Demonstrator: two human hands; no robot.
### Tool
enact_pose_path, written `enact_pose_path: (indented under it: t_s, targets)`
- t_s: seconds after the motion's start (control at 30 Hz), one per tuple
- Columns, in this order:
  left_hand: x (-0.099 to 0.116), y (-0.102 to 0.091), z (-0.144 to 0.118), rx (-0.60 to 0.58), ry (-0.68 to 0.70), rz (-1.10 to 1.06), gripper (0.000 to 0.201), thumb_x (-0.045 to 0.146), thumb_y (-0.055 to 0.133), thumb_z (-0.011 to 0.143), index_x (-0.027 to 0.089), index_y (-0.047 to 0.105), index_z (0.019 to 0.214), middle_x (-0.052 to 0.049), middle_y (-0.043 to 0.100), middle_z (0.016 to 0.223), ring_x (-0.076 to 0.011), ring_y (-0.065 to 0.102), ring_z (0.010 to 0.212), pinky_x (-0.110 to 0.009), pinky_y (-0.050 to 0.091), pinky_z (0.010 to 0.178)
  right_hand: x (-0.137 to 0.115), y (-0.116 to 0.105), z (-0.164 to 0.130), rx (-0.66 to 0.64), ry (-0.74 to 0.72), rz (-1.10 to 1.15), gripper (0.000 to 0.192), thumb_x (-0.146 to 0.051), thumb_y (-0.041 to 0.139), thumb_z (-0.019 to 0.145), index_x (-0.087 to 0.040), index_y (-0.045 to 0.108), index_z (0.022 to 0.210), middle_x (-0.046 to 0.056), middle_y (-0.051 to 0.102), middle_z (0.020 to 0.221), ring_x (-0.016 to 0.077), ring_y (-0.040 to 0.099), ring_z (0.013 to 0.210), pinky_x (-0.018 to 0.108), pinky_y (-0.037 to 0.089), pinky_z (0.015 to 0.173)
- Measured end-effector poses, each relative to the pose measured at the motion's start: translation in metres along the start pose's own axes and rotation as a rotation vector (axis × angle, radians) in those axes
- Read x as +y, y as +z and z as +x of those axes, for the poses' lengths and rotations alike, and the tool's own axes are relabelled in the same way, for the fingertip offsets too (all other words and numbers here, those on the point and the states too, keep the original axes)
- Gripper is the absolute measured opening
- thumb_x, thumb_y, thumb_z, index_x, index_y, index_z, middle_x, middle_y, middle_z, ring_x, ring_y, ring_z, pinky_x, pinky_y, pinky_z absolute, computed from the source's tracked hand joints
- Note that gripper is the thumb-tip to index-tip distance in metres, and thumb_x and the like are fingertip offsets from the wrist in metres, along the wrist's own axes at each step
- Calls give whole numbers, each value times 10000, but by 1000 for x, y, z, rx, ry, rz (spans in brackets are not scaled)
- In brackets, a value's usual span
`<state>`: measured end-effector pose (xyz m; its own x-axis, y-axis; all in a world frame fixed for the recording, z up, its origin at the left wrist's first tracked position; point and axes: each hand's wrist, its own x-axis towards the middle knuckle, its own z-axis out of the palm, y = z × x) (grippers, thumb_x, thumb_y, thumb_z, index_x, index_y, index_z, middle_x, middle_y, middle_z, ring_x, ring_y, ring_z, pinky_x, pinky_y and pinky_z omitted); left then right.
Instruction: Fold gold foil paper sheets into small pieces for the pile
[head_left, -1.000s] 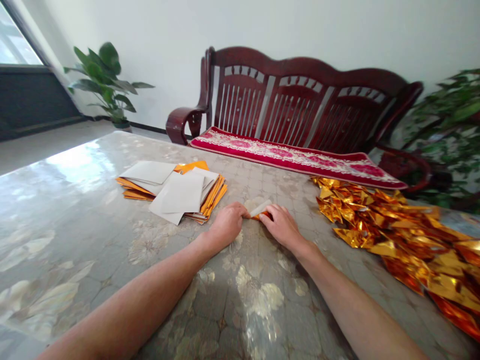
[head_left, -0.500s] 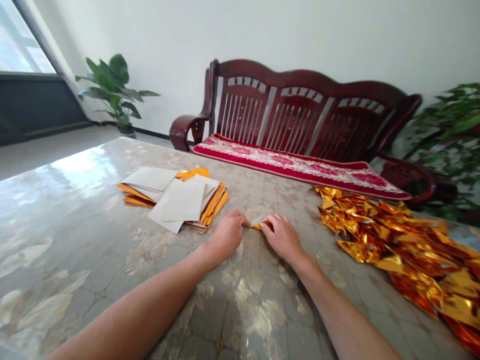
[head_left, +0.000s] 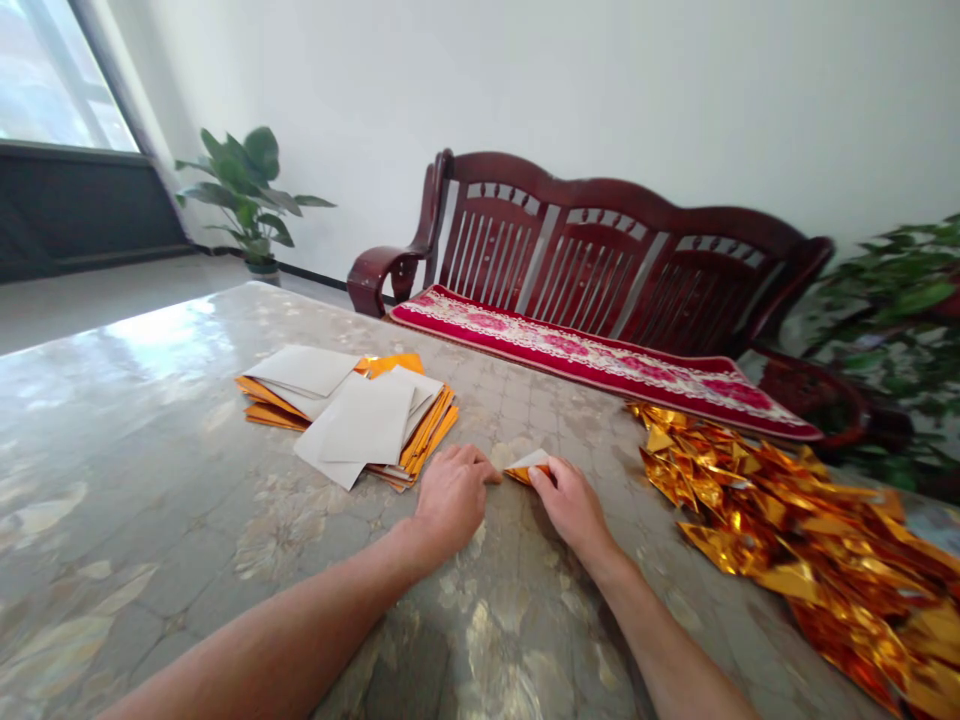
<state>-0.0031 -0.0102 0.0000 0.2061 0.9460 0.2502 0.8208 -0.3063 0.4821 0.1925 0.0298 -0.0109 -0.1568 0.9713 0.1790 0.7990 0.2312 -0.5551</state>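
**Folded gold paper pinched beside the sheet stack**

My right hand (head_left: pixel 571 503) has its fingertips closed on a small folded piece of gold paper (head_left: pixel 527 466), white on its upper face and orange-gold along the lower edge. The piece sits low against the table (head_left: pixel 150 480), just to the right of the stack of flat sheets (head_left: pixel 352 415), and points toward my left hand. My left hand (head_left: pixel 452 493) lies palm down on the table between that stack and the folded piece, fingers loosely curled and holding nothing; its fingertips reach close to the tip of the piece, though I cannot tell whether they touch it.

The stack itself is fanned out, white sides up with orange-gold edges showing beneath. Well to the right of the stack, beyond my right hand, lies a heap of folded gold pieces (head_left: pixel 787 520). Behind the stack, past the far table edge, stands a dark wooden bench (head_left: pixel 600 260) with a red cushion (head_left: pixel 585 355). A potted plant (head_left: pixel 247 195) stands on the floor farther back and left of the stack.
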Motion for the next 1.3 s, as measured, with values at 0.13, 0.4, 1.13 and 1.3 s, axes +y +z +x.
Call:
enact_pose_path:
  t_s: [0.13, 0.4, 1.13, 1.3]
  targets:
    - [1, 2, -1, -23, 34, 21, 398, 89, 482, 864, 289, 746, 1084, -29, 689, 1013, -226, 579, 972, -356, 440, 882, 2, 1, 0, -6, 8, 31, 288, -450, 416, 872, -238, 575, 758, 41, 653, 854, 236, 588, 871, 332, 402, 739]
    - [1, 4, -2, -35, 42, -7, 438, 103, 467, 883, 318, 698, 1186, -31, 677, 1040, -228, 565, 974, -357, 432, 882, 7, 2, 1, -9, -21, 54, 307, -461, 423, 882, -231, 602, 782, 39, 648, 835, 231, 584, 855, 327, 414, 741]
    - [-1, 8, 1, 6, -9, -81, 363, 77, 480, 850, 237, 726, 1064, -50, 672, 1006, -217, 605, 994, -330, 455, 897, 1, 0, -5, 1, -114, -19, 219, -388, 518, 886, -238, 631, 774, 24, 656, 853, 213, 569, 866, 321, 404, 780]
    - [1, 6, 2, 4, -1, -68, 323, 76, 485, 844, 216, 746, 975, -54, 673, 968, -218, 608, 980, -328, 453, 888, -3, -1, -8, 5, -131, -92, 189, -348, 547, 885, -237, 629, 756, 19, 646, 841, 208, 554, 871, 314, 393, 780]
